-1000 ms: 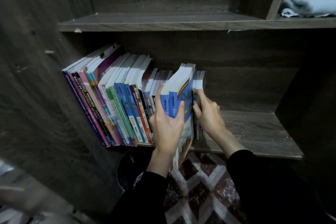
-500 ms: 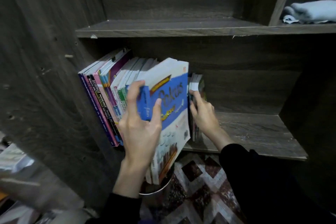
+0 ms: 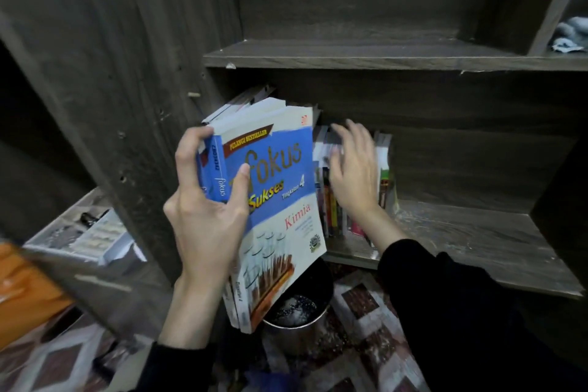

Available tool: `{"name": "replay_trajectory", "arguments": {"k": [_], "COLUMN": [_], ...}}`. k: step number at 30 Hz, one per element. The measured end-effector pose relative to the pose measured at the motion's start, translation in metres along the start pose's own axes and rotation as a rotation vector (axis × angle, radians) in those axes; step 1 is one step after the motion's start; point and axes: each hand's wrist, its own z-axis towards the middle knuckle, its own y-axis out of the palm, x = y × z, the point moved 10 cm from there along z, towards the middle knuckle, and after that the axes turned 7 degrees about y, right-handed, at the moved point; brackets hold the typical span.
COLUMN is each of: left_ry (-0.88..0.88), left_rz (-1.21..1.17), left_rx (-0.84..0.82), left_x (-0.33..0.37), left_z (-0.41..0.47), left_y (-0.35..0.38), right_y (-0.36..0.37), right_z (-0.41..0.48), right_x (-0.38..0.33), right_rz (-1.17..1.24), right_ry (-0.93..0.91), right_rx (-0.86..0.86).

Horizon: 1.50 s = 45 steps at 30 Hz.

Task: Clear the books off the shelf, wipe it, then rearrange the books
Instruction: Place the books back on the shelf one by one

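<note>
— What's printed on the blue book?
— Cover: "PELANGI BESTSELLER", "fokus", "Sukses", "Tingkatan 4", "Kimia".
— And its spine?
— "fokus" again; the code above it is blurred, perhaps starting "CB".

Paperback in my left hand: glossy printed paper cover, matt page edges; shelf: dark matt wood grain, scuffed pale on its bare board; pot below: shiny metal; cloth above: soft grey fabric.
</note>
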Motion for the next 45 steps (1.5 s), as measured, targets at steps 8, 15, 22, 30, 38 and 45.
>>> {"name": "replay_trajectory", "arguments": {"k": [8,15,22,30,38,45], "left_ry": [0.034,0.003,-0.030,-0.043,-0.036,0.037], "left_rz": [0.095,0.114,0.112,0.140,0.101,0.004], "left_rx": [-0.019,0.005,0.003,0.018,-0.004,0.036], "left_x": [-0.017,-0.025,-0.030,-0.032,-0.023,0.005], "left_z": [0.000,-0.003,-0.002,0.004,0.002,0.022], "left_y": [-0.032,-0.036,-0.042,-0.049,-0.045,-0.058], "right_y": [0.071,0.065,0.063,0.063,0.065,0.060], "right_z": [-0.013,-0.008,-0.005,-0.003,-0.003,-0.003], "right_x": [-0.048,-0.056,-0.050,-0.050,-0.054,-0.046], "right_rz": [-0.141,-0.338,-0.266,-0.293,-0.377,-0.390], "right_ry": [-0.250,-0.399,-0.385,-0.377,-0.433,-0.382], "right_rx": [-0.448,-0.406,-0.491,-0.511,-0.484,-0.468]}}
